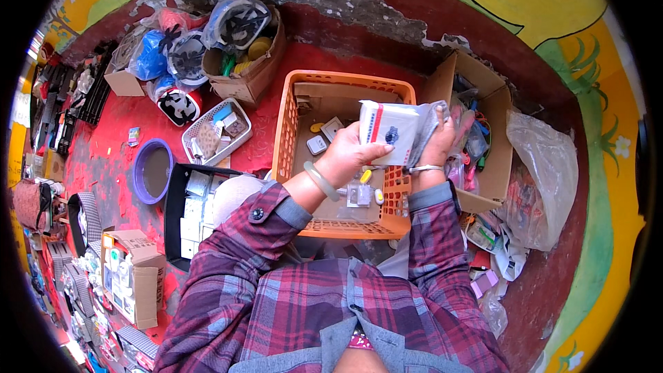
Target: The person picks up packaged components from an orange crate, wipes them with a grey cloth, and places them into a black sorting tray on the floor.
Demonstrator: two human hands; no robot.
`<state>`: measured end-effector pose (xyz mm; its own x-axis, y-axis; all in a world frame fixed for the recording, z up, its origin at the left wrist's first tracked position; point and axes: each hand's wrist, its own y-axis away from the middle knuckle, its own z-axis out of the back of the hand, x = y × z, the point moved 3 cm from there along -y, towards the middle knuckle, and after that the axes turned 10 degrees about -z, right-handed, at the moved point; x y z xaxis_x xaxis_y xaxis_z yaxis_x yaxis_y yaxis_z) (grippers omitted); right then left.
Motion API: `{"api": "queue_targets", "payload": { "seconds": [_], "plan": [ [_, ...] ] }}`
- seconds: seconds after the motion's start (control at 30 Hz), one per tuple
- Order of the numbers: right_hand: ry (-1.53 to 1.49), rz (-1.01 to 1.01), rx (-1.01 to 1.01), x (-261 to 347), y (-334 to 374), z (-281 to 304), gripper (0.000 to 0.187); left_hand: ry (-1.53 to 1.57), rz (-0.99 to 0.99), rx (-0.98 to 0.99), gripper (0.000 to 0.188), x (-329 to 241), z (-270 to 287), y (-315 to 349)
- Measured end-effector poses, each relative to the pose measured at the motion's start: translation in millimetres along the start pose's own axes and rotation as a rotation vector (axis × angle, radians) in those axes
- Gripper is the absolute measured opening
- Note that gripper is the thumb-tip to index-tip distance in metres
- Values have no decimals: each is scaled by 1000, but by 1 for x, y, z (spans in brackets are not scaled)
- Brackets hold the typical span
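A flat white box (391, 123) with a red stripe and a dark printed picture is held up above the orange plastic basket (284, 135). My left hand (347, 157) grips its left side, thumb across the front. My right hand (439, 144) has a grey cloth (425, 130) at the box's right edge, with some fingers hidden behind it. Inside the basket lie a small white case (316, 145), a clear plastic piece (358, 195) and a yellow oval item (366, 177). Part of the basket's floor is hidden by the box and my hands.
Right of the basket stands a cardboard box (476, 202) of mixed goods, with a clear plastic bag (542, 179) beside it. To the left are a white tray (219, 159), a purple basin (140, 173) and a black bin (173, 221) of small boxes. A full carton (242, 88) stands behind.
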<state>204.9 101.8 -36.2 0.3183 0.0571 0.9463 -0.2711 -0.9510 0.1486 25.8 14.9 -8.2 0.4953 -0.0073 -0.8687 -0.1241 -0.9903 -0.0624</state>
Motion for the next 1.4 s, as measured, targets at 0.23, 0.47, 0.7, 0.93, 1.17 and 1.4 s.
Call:
{"api": "queue_targets", "payload": {
  "seconds": [0.23,0.47,0.7,0.93,1.17,1.4],
  "plan": [
    [-55,16,305,66,-5,19,37,-77,222,-80,39,-25,31,-7],
    [668,67,727,21,40,-20,46,-372,280,74,34,-21,12,-6],
    [922,498,581,23,69,-52,50,-529,227,175,31,-3,22,-6],
    [1040,358,299,21,65,-43,51,-516,198,313,35,10,18,-4],
    [774,112,286,7,38,-31,55,-631,222,340,38,2,9,-4],
    [216,-282,382,11,18,-12,43,-643,241,369,40,-9,12,-6]
  ]
}}
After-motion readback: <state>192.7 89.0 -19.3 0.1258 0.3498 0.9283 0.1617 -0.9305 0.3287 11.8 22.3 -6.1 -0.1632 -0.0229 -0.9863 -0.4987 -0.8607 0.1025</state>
